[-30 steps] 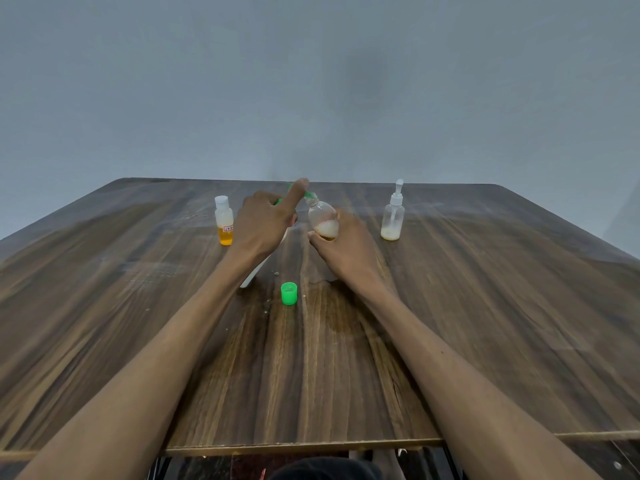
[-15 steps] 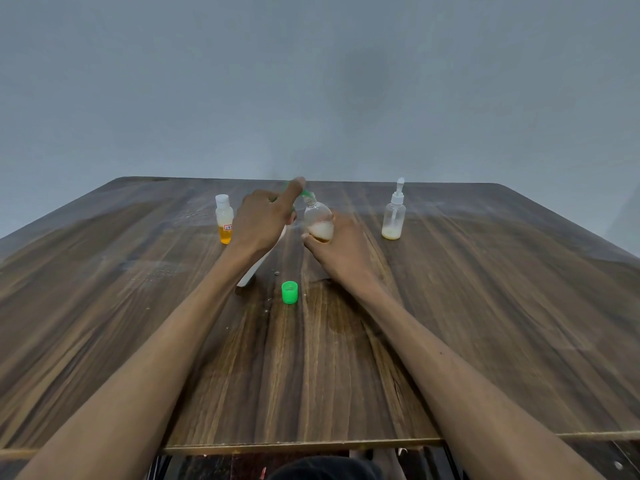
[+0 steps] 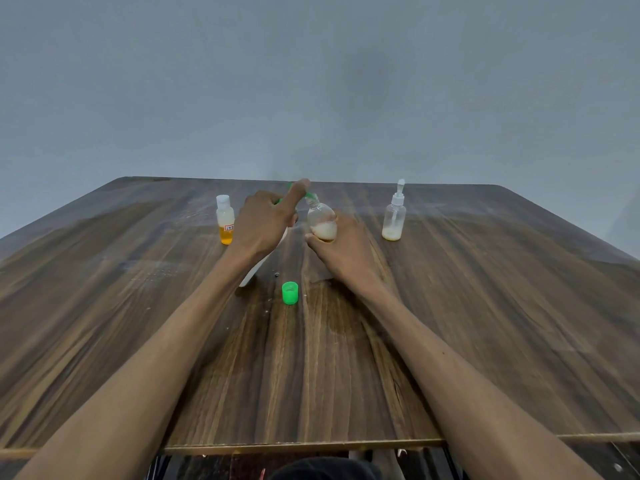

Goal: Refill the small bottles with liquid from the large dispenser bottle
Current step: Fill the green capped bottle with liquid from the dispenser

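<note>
Bottle work happening mid-table: the right hand (image 3: 346, 251) wraps its fingers round a small clear bottle (image 3: 322, 221), roundish, milky liquid filling the bottom part, neck open and tilted toward the green spout (image 3: 310, 195) of the big white dispenser bottle (image 3: 258, 268). The left hand (image 3: 266, 223) grips that dispenser, index finger stretched over the pump top. Most of the dispenser is hidden behind the hand. A green cap (image 3: 290, 292) sits loose just in front of the small clear bottle. Left of it stands an orange-liquid bottle (image 3: 225, 225), right of it a spray bottle (image 3: 394, 216), well apart. Wooden table (image 3: 485, 323) has loads of bare room toward the near edge.
</note>
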